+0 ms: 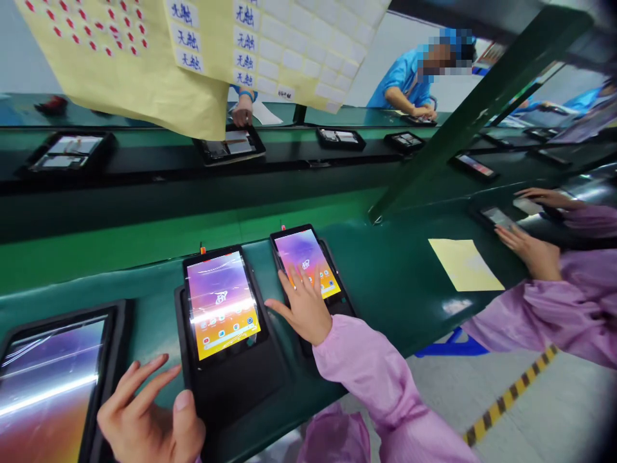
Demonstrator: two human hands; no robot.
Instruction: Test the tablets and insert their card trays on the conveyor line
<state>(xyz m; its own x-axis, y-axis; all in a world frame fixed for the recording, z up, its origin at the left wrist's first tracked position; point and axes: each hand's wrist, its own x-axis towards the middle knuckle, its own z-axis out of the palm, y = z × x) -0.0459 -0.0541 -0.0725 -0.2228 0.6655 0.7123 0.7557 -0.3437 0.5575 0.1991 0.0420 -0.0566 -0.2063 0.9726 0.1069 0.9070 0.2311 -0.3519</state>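
Observation:
My right hand [306, 305] lies with spread fingers over the lower screen of a lit tablet [296, 247], its fingertips on or just above the glass. That tablet's purple-to-orange home screen shows a white logo and app icons. A second lit tablet [219, 280] with the same screen rests tilted on a black tray [241, 395], left of my right hand. My left hand [149, 415] hovers at the lower left, fingers apart and holding nothing, near that tray. Beside it a larger-looking tablet [53, 379] with a glossy, reflecting screen lies in a black frame, partly cut off.
Yellow sheets [202, 96] with stickers hang above. Behind the green bench [385, 276], a dark conveyor [159, 170] carries several trayed devices. A slanted green post [463, 116] crosses the right side. A yellow paper [465, 263] lies near a co-worker's hands [533, 251]. Another person [402, 80] works opposite.

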